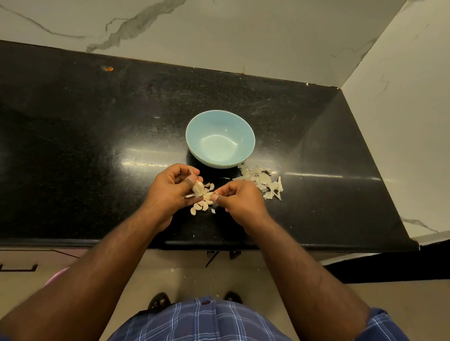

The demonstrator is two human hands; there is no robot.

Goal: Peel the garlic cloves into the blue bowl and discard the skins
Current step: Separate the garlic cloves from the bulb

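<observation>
Blue plaid shirt — dark sandals, seemingly.

Head view, steeply down, close.

Pale blue bowl, glossy inside. Black counter, finely speckled, streaked with white glare, one small orange spot near the back edge. Off-white walls veined in grey like marble. Cream garlic with papery tan tips; cream loose cloves below; whitish skins heaped beside the bowl. Blue shirt checked with white and darker lines, dark maroon buttons. Beige floor. Dark sandals. Pink rim at lower left.
</observation>
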